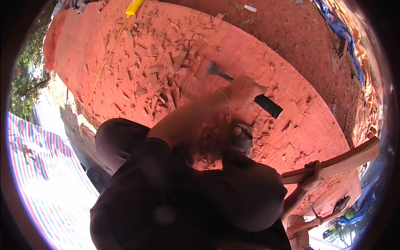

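Note:
My left hand (243, 89) is wrapped round a chisel, whose flared metal blade (213, 69) points to the far left over the red wood. Its black-wrapped handle (268, 106) sticks out past the hand toward the right. On the right side, my right hand (315, 178) grips a long, thick wooden club (348, 160), raised above the surface. Beneath both is a broad slab of red wood (287, 75), its surface scored with chisel marks. Loose wood chips (166, 58) lie thickly beyond my left forearm.
A yellow tool (134, 7) lies at the far edge, with a yellow cord (106, 60) stretching across the slab. My sandalled foot (241, 141) rests among chips. At lower right, a co-worker's arm (302, 227) holds tools; another person's hand (101, 5) shows at far left.

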Demonstrator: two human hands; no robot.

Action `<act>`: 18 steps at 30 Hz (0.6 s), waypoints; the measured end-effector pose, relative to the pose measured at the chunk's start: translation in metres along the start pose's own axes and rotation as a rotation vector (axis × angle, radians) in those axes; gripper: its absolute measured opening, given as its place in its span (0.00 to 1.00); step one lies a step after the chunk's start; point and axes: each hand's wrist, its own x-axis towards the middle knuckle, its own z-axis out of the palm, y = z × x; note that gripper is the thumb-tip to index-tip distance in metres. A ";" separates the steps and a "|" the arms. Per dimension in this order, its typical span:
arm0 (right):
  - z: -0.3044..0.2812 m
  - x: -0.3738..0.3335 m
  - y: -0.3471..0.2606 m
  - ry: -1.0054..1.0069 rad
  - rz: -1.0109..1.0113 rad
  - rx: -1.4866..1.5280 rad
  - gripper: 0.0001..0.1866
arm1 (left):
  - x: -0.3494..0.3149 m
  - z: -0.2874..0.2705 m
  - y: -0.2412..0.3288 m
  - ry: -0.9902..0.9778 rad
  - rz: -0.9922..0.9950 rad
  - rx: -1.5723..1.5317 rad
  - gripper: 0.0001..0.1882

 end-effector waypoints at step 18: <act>0.085 -0.060 0.000 -0.331 -0.263 0.083 0.09 | -0.026 0.006 -0.005 -0.025 -0.111 -0.026 0.15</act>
